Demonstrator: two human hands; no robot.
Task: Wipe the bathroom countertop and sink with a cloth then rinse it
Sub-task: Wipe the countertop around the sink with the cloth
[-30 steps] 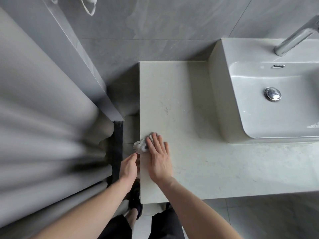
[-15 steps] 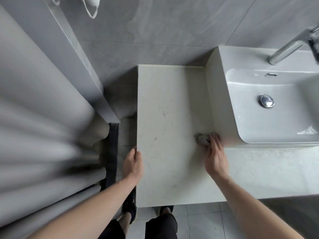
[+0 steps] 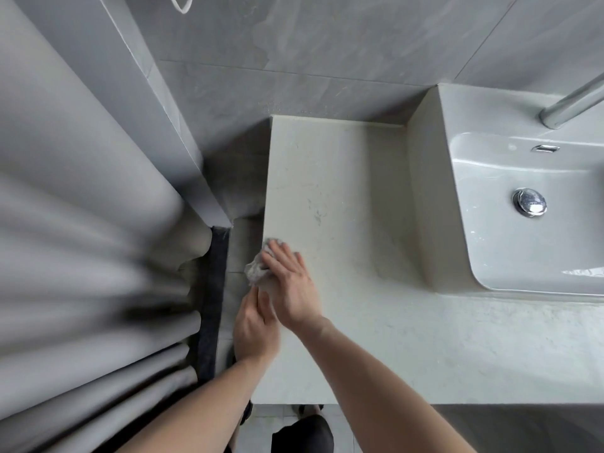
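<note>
A crumpled grey cloth [image 3: 255,272] lies at the left edge of the pale stone countertop [image 3: 343,197]. My right hand [image 3: 291,282] presses flat on the cloth with straight fingers, and the cloth bulges past the counter's edge. My left hand [image 3: 255,328] rests at the same edge just below, fingers straight, touching the right hand's thumb side. The white sink [image 3: 536,223] sits on the counter at the right, with a chrome drain plug [image 3: 529,202] in its basin.
A chrome faucet [image 3: 575,106] reaches over the sink at the upper right. A grey shower curtain [image 3: 81,256] and a grey partition wall [image 3: 170,119] stand to the left. A dark strip [image 3: 212,299] runs down the floor gap beside the counter.
My right hand has swept the cloth from beside the sink back to the counter's left edge. My left hand stays at that edge, now touching the right hand.
</note>
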